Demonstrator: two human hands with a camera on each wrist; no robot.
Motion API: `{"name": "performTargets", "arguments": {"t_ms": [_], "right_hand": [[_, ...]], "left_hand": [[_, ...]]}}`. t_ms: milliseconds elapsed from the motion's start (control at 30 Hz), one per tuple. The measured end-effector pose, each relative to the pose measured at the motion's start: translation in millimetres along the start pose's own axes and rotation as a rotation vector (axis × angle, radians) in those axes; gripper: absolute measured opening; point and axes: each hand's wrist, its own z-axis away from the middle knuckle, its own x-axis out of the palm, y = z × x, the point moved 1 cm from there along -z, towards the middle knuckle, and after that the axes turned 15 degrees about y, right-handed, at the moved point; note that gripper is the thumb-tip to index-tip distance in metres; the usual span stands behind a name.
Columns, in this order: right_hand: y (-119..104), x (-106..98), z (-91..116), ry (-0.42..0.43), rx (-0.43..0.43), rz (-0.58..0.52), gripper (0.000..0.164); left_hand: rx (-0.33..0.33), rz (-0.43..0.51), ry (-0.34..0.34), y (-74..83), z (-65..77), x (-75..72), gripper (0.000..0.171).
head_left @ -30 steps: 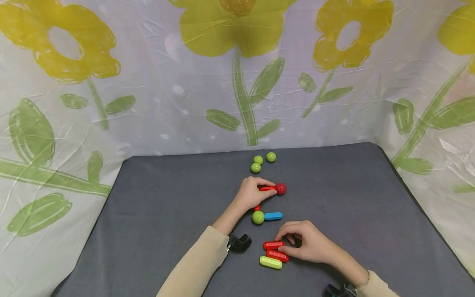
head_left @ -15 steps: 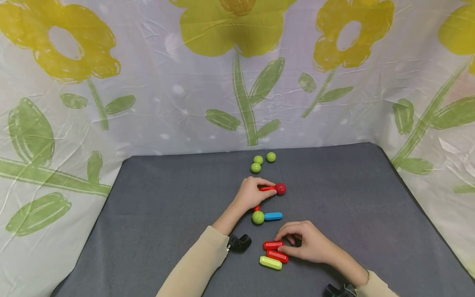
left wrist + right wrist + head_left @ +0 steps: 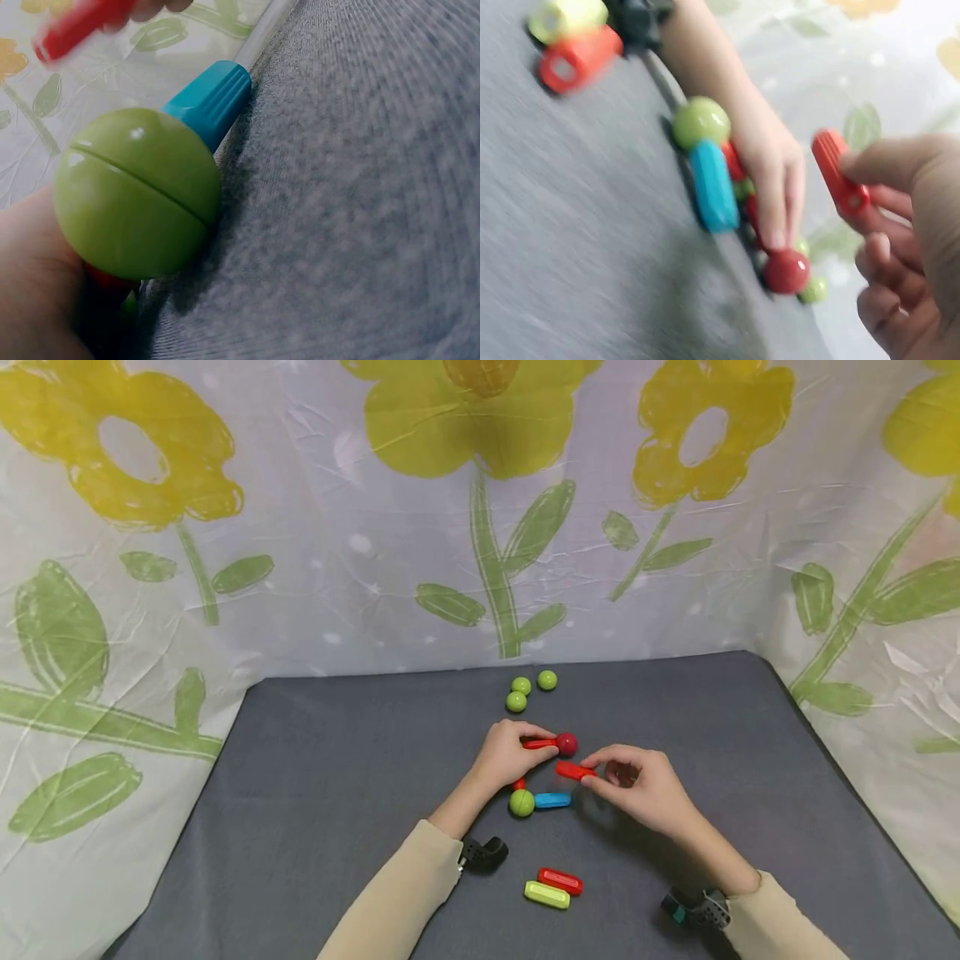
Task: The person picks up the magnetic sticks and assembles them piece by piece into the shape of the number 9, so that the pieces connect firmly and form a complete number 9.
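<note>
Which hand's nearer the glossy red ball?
Left. The left hand pinches the red rod beside the glossy red ball; the right hand is apart from it, to the right and closer to the wearer.

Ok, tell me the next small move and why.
Probably ease the raised red rod toward the red ball: the right hand pinches it near that ball but apart, one end free, while the left hand holds the red stick beside the ball.
</note>
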Motion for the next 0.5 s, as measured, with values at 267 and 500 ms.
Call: {"name": "performTargets", "arguments": {"t_ms": [267, 500], "right_hand": [[35, 0, -2, 0.121, 0.253, 0.193, 0.012], [42, 12, 3, 0.158, 0.225, 0.222, 0.013]], "left_hand": [[-0.027, 0.003, -0.007, -1.7, 1.5, 2.3, 0.02], [-0.016, -0.004, 0.001, -1.5, 0.3, 0.4, 0.02]]}}
